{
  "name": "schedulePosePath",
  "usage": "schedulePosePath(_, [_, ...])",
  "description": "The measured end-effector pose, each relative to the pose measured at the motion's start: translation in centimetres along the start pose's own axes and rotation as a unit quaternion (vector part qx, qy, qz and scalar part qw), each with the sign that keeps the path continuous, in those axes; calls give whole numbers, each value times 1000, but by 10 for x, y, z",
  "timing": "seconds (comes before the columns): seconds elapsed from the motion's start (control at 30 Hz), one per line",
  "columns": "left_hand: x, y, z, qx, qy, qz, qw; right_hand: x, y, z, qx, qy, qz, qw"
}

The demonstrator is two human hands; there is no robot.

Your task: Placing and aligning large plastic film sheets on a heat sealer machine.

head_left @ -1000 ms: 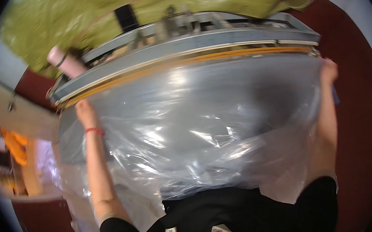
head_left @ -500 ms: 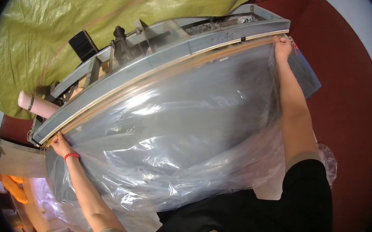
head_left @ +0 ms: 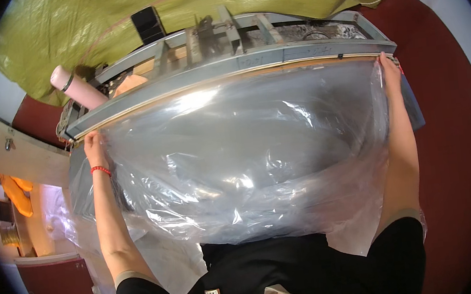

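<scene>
**Inspector:** Head view, the only one. A large clear plastic sheet (head_left: 248,163) is spread wide in front of the person, its far edge lying along the long grey metal frame (head_left: 227,70) of a machine. The left hand (head_left: 95,147) is closed on the sheet's far left corner, just below the frame's left end. The right hand (head_left: 390,67) reaches to the frame's right end, fingers laid on the sheet's far right corner; I cannot tell how firmly it pinches.

**Assistant:** Risks?

**Inspector:** In my judgement, three. The film is thin and stretched between two corners, so a hard pull could tear it or drag it off the frame's edge. The middle sags in loose folds toward the body, so slack could bunch up or catch. The frame's corners and the fittings on its top look hard-edged; film dragged over them could snag.

**Assistant:** Edges and room?

**Inspector:** Both arms are near full spread, each hand at an end of the frame, so little sideways reach remains. A pink roll (head_left: 77,86) lies just past the left end. A green woven cover (head_left: 186,3) hangs behind the frame. Red floor (head_left: 454,152) lies to the right, beyond the right arm.
</scene>
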State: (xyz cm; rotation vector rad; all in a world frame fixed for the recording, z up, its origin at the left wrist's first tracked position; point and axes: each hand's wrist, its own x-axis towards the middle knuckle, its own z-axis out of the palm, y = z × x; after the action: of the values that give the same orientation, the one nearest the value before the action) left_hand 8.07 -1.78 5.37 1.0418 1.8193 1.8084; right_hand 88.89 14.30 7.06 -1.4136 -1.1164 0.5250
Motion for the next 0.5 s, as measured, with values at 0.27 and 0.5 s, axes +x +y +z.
schedulePosePath(0.27, [-91,76,11,3,-166,79,983,-18,16,-131,-360,231,-100,898])
schedulePosePath(0.5, [-143,117,-1,-93,-142,17,985,-179,-185,119,-180,-86,-319,927])
